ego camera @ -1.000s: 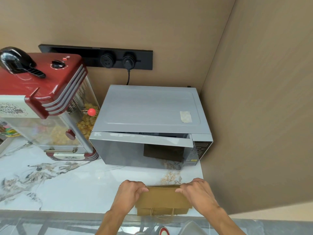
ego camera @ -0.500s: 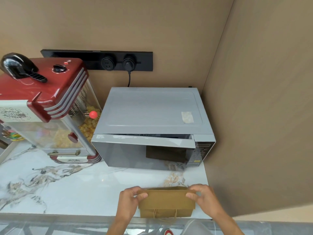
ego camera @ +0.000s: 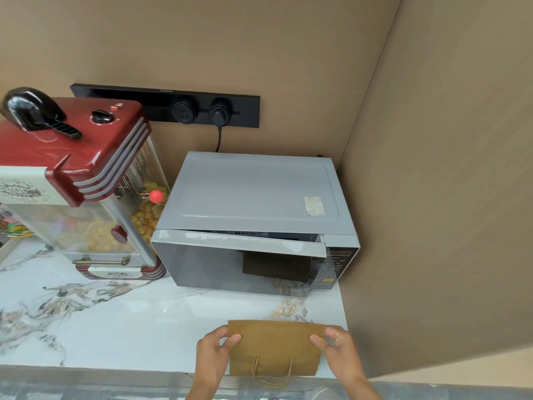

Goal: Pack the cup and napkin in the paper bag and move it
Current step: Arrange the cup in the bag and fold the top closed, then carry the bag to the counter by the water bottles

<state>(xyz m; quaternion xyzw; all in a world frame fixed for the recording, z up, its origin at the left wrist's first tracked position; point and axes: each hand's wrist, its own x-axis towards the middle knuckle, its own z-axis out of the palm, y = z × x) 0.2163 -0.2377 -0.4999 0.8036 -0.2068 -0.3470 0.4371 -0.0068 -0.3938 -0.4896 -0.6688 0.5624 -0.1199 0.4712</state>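
Observation:
A brown paper bag (ego camera: pixel 275 346) stands at the front edge of the marble counter (ego camera: pixel 115 319), its top folded over toward me and its twine handles hanging down the front. My left hand (ego camera: pixel 215 352) pinches the folded top at its left end, thumb on the front. At the right end my right hand (ego camera: pixel 336 346) pinches it the same way. The cup and the napkin are not visible; the folded flap hides the bag's inside.
A grey microwave (ego camera: pixel 253 223) with its door slightly ajar stands right behind the bag, against the brown wall on the right. A red popcorn machine (ego camera: pixel 75 183) fills the back left. A black socket strip (ego camera: pixel 164 106) runs along the back wall.
Both hands have slid from the top of the bag to its two ends and now pinch the folded flap. The fold lies lower and flatter, and the handles show more.

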